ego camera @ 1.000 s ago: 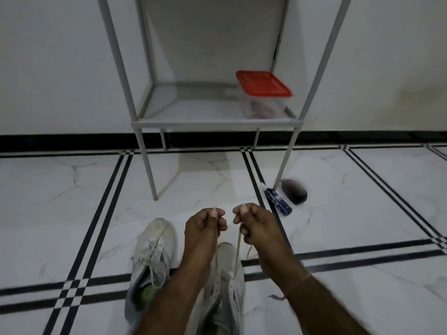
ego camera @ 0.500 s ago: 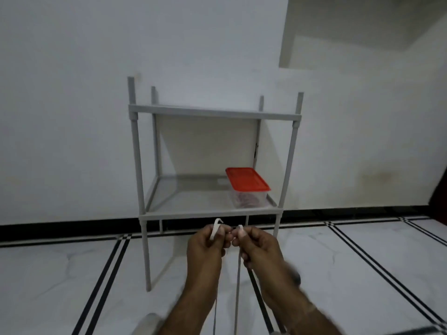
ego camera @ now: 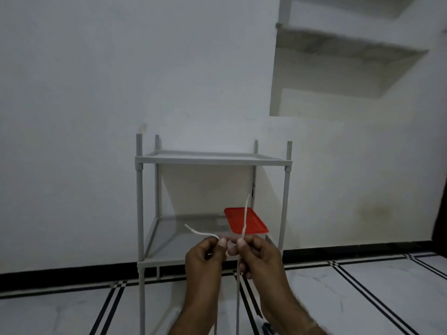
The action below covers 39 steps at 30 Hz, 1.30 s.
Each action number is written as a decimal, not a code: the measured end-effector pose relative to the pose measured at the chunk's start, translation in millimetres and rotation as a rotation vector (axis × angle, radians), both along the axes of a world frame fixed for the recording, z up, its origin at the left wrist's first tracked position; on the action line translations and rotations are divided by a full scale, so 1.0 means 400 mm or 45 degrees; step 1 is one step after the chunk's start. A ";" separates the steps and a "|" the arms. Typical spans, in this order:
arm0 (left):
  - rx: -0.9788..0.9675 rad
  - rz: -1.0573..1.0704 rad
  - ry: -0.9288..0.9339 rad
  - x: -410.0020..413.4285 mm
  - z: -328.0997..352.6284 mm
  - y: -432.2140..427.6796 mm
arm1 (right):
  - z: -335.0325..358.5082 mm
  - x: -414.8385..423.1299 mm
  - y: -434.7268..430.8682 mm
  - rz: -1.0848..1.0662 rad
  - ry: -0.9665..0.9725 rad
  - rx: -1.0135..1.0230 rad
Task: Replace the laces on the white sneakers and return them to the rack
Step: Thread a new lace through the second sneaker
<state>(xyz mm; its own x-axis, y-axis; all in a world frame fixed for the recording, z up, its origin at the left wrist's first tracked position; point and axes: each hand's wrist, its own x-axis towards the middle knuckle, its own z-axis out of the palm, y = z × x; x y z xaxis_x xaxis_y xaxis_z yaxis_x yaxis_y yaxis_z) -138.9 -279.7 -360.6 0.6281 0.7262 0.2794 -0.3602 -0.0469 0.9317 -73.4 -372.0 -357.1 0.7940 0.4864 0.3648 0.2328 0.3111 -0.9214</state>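
Observation:
My left hand (ego camera: 205, 257) and my right hand (ego camera: 257, 253) are raised side by side in front of the grey rack (ego camera: 212, 160). Each pinches one end of a white lace (ego camera: 246, 218). The right end sticks almost straight up past the fingers; the left end curls out to the left. Both strands hang taut down out of the frame's lower edge. The white sneakers are out of view below. The rack has two shelves; its top shelf carries nothing I can see.
A clear box with a red lid (ego camera: 245, 222) stands on the rack's lower shelf at the right, partly behind my hands. A white wall with a recessed shelf niche (ego camera: 350, 61) is behind. The floor (ego camera: 350, 298) is white marble with black stripes.
My view has tilted up from the floor, so the sneakers dropped out of sight. Both hands rose with the lace ends, and longer tips now stick out beyond the fingers.

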 end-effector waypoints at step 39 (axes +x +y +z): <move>-0.240 -0.577 0.440 -0.033 -0.411 0.059 | -0.329 0.044 -0.001 0.083 0.151 -0.333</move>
<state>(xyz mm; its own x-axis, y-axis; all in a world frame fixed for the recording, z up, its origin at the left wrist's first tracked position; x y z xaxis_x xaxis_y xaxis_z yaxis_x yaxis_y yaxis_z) -151.9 -256.0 -525.2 0.9184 0.3817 -0.1040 0.0198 0.2183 0.9757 -55.9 -372.3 -488.7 0.7878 0.6027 0.1270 0.1061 0.0703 -0.9919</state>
